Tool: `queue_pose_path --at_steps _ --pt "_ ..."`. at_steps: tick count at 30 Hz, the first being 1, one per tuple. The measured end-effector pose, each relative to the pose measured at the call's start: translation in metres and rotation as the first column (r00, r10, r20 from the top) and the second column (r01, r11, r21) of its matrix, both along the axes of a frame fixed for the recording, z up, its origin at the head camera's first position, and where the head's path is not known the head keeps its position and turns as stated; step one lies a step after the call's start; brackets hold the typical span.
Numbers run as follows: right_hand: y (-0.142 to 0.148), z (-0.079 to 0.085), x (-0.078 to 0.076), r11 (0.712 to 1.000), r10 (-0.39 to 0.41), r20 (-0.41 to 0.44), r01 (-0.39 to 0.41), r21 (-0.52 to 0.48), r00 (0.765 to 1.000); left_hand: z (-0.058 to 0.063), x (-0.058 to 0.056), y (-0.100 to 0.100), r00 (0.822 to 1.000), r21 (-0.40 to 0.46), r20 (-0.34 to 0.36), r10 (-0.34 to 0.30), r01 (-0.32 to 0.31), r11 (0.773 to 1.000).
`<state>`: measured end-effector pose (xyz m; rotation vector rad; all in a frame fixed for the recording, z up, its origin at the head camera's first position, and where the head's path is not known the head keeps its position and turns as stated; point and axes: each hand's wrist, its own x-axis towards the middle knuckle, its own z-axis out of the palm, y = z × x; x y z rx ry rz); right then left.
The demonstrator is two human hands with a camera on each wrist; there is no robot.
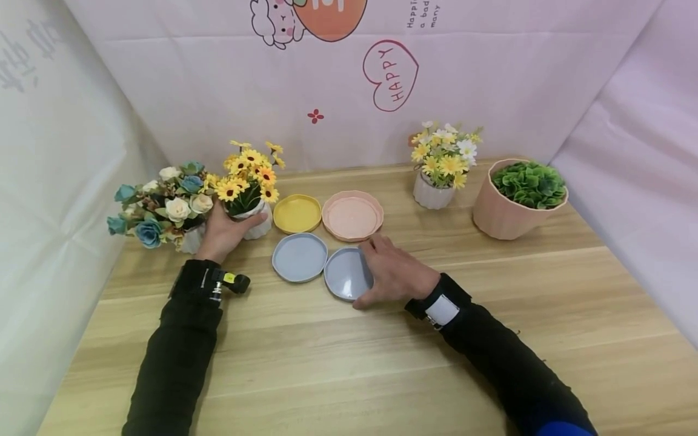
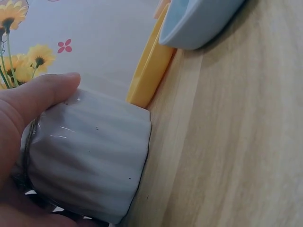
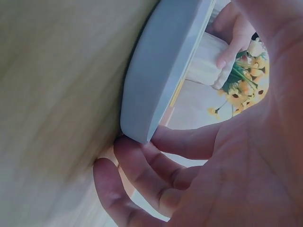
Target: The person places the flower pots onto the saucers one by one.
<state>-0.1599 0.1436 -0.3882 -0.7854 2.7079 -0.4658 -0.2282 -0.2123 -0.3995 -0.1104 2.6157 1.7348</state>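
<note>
My left hand [image 1: 220, 233] grips a white ribbed flowerpot [image 2: 90, 151] with small yellow sunflowers [image 1: 248, 175]. The thumb lies across the pot's near side; the other fingers are mostly hidden behind it. My right hand [image 1: 400, 272] spans a grey-blue round plate [image 1: 346, 275], fingertips at its far right rim and thumb at its near edge. In the right wrist view the fingers [image 3: 137, 161] curl against the plate's side, which stands on the table. Touching or nearly touching it are a light blue plate [image 1: 300, 257], a yellow plate [image 1: 297, 213] and a pink plate [image 1: 352, 215].
Left of the left hand stands a pot of blue and cream roses [image 1: 177, 209]. At the back right are a white pot [image 1: 433, 192] of yellow and white daisies and a large pink pot [image 1: 501, 212] with green leaves. White cloth walls enclose the wooden table [image 1: 305, 375].
</note>
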Motion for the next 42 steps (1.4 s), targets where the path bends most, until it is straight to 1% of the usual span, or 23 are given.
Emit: queue_pose_path --at_steps 6,9,11,14,17,21,25,32,38,42 --pt "-0.003 0.002 0.003 1.000 0.019 0.001 -0.019 0.021 1.000 -0.001 -0.001 -0.002 1.000 0.001 -0.014 -0.014 0.014 1.000" --pt "-0.005 0.002 0.005 0.999 0.030 -0.005 -0.029 0.032 1.000 0.000 0.000 -0.002 1.000 0.003 -0.019 -0.022 0.022 1.000" --pt "-0.007 0.003 0.007 0.999 0.040 -0.010 -0.040 0.038 0.999 0.004 0.002 -0.001 1.000 0.007 -0.017 -0.024 0.024 1.000" --pt "-0.009 0.003 0.010 0.997 0.060 -0.019 -0.059 0.044 0.998 0.013 0.007 0.003 1.000 0.017 -0.011 -0.025 0.026 1.000" --pt "-0.012 0.003 0.012 0.996 0.068 -0.020 -0.067 0.051 0.997 0.011 0.006 0.002 1.000 0.008 -0.013 -0.023 0.023 1.000" --pt "-0.015 0.002 0.015 0.996 0.079 -0.017 -0.078 0.050 0.997 0.000 0.000 -0.003 0.999 -0.011 -0.025 -0.020 0.020 1.000" --pt "-0.017 0.001 0.018 0.994 0.097 -0.010 -0.096 0.051 0.995 0.002 0.002 -0.002 0.999 -0.013 -0.028 -0.026 0.025 1.000" --pt "-0.022 0.004 0.023 0.993 0.099 0.025 -0.101 0.056 0.995 0.001 0.006 -0.002 0.997 -0.022 -0.051 -0.051 0.050 0.999" --pt "-0.024 0.004 0.026 0.990 0.119 0.008 -0.120 0.074 0.993 0.000 0.008 0.000 0.996 -0.011 -0.067 -0.062 0.061 0.998" --pt "-0.025 0.004 0.027 0.989 0.124 0.008 -0.125 0.075 0.992 0.000 0.011 0.001 0.995 -0.011 -0.076 -0.071 0.070 0.997"
